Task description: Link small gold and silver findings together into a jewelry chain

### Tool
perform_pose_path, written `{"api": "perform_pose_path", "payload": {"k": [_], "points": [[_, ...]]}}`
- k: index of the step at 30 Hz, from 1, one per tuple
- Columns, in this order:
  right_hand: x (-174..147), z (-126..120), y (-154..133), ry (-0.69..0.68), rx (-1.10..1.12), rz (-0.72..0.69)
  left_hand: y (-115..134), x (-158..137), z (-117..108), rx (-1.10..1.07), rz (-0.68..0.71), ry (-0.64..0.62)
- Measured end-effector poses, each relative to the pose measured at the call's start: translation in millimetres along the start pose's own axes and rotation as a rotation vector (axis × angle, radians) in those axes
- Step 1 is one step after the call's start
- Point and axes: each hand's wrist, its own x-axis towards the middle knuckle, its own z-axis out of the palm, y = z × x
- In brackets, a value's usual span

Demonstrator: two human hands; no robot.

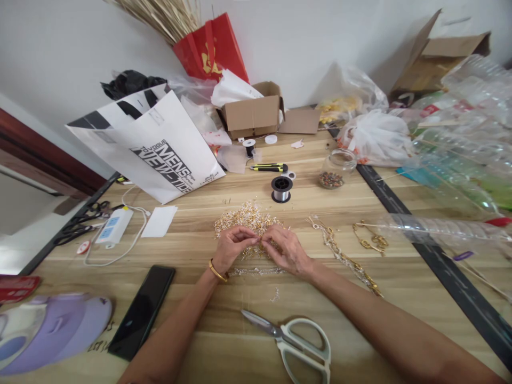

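My left hand (233, 248), with a gold bracelet (217, 271) at its wrist, pinches something too small to make out. Fingertip to fingertip with it, my right hand (286, 249) is closed in a pinch too. Both hands are over the near side of a pile of small gold and silver beads or links (244, 216). Just below them lies a thin silvery strand (256, 272). To the right is a gold and silver chain (340, 250). White-handled scissors (296, 341) rest nearer me, and a spool of clear line or wire (281, 189) stands beyond the pile.
A black phone (142, 312) and a white power strip (114, 226) lie on the left. Behind are a white paper bag (160, 144), a cutter knife (268, 167), a cardboard box (252, 114) and a glass jar (338, 165). Plastic bottles (472, 144) crowd the right.
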Motion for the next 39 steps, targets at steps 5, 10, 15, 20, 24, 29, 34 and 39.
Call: {"api": "perform_pose_path", "payload": {"k": [5,10,15,20,24,29,34,39], "points": [[-0.7,0.3,-0.3,-0.009,-0.020,0.009,1.6,-1.0,1.5,0.036,0.014,0.014],[-1.1,0.8,0.3,-0.016,-0.025,0.006,1.3,-0.9,1.8,0.061,0.033,0.009],[-0.6,0.9,0.8,-0.017,-0.015,0.004,0.7,-0.8,2.6,0.070,0.048,0.019],[-0.5,0.6,0.4,-0.018,-0.023,0.004,1.9,-1.8,3.6,0.087,0.058,0.022],[-0.5,0.5,0.1,-0.020,-0.030,0.010,2.7,-2.2,3.4,0.091,0.045,0.026],[-0.5,0.8,0.7,-0.023,-0.030,0.008,1.9,-1.8,3.1,0.083,0.041,0.024],[-0.2,0.8,0.7,-0.025,-0.035,0.001,1.3,-1.8,2.8,0.091,0.047,0.019],[0.1,0.6,0.5,-0.026,-0.030,0.004,0.8,-1.7,3.1,0.110,0.060,0.018]]}}
